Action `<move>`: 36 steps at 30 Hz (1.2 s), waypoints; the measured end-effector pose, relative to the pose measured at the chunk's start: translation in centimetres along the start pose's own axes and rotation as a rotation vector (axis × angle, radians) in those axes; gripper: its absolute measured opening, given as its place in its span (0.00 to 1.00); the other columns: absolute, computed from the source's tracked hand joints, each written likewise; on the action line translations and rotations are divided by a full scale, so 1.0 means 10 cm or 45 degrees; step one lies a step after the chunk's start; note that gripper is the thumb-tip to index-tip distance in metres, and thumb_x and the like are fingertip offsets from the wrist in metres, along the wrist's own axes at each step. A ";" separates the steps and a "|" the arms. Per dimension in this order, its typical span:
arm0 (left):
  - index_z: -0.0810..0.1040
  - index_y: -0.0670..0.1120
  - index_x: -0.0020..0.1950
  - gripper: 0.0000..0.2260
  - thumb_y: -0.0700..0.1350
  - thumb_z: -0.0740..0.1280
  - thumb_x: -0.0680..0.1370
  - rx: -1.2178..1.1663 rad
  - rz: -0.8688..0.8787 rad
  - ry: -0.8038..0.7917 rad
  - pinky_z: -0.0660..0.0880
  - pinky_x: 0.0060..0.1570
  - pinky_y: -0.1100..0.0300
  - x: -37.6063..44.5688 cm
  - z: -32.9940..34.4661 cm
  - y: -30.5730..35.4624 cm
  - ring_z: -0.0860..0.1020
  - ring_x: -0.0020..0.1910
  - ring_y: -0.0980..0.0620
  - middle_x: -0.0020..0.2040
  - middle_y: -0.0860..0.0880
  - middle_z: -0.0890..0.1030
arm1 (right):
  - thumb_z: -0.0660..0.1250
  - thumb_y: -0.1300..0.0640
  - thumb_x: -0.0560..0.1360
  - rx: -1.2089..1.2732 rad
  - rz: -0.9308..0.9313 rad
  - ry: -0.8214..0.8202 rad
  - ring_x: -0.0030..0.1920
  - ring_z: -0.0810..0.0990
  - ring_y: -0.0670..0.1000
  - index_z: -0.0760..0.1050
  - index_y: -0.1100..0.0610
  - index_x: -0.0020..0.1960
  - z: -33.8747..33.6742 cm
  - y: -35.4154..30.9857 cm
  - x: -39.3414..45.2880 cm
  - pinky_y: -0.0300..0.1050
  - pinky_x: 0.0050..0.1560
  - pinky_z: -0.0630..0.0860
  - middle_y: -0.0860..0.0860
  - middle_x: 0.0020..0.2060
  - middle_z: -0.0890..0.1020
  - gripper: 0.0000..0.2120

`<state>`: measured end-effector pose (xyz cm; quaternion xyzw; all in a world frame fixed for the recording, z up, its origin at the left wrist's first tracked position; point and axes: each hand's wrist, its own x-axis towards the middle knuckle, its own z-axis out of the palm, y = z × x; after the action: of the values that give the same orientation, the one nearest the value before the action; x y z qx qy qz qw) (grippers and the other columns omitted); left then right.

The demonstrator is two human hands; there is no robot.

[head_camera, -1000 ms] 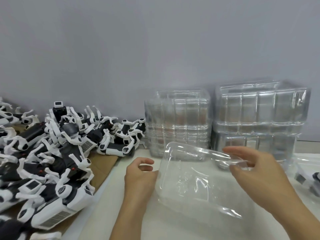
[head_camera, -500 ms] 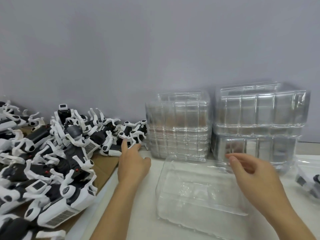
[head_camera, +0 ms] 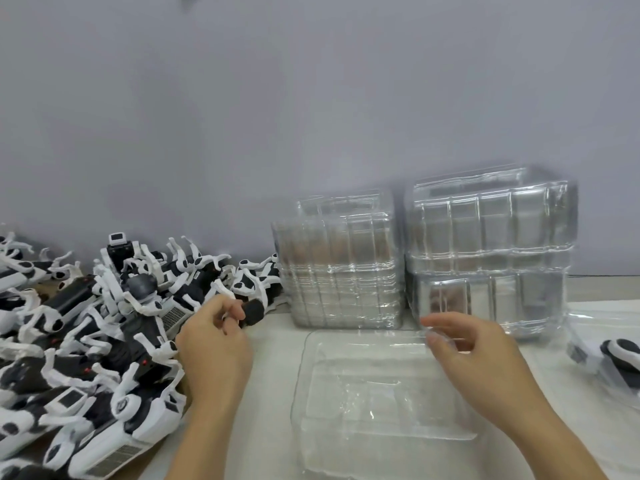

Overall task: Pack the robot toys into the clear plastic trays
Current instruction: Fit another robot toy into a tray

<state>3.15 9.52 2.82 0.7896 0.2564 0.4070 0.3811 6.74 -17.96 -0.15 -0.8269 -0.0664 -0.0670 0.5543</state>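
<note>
Tray (head_camera: 384,403), clear plastic, lies empty on white table (head_camera: 263,393) before two tray stacks (head_camera: 346,268). Left hand (head_camera: 216,348) pinches black end of a robot toy (head_camera: 254,299) at edge of toy heap (head_camera: 90,334). Right hand (head_camera: 485,355) hovers above tray's far rim, fingers loosely curled, holding nothing.

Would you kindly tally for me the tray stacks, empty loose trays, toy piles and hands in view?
Stacks of clear trays: 2
Empty loose tray: 1
Pile of robot toys, too tangled to count singly: 1
Hands: 2, the left hand gripping a robot toy at the pile's edge, the right hand open
Total: 6
</note>
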 end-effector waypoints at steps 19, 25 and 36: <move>0.75 0.47 0.30 0.21 0.21 0.63 0.72 -0.784 0.134 -0.117 0.78 0.59 0.43 -0.45 0.07 0.50 0.84 0.51 0.52 0.37 0.50 0.83 | 0.65 0.59 0.78 0.154 -0.338 0.299 0.41 0.82 0.38 0.82 0.44 0.44 0.03 -0.51 -0.04 0.28 0.39 0.74 0.38 0.37 0.84 0.12; 0.74 0.46 0.28 0.21 0.23 0.64 0.72 -0.728 0.283 -0.285 0.81 0.53 0.44 -0.47 0.06 0.58 0.85 0.47 0.51 0.32 0.51 0.81 | 0.58 0.53 0.82 0.157 -0.189 0.049 0.36 0.84 0.45 0.82 0.50 0.47 0.22 -0.69 -0.08 0.37 0.38 0.76 0.46 0.36 0.85 0.14; 0.79 0.45 0.27 0.19 0.25 0.67 0.71 -0.697 0.404 -1.072 0.81 0.51 0.53 -0.60 0.01 0.71 0.85 0.46 0.50 0.38 0.51 0.85 | 0.56 0.35 0.78 0.794 0.259 -0.331 0.40 0.86 0.55 0.81 0.54 0.48 0.15 -0.71 -0.08 0.51 0.40 0.82 0.54 0.39 0.86 0.25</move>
<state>0.67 1.10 5.92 0.7854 -0.1573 0.1593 0.5771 4.74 -13.89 5.62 -0.6220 -0.0710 0.1177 0.7708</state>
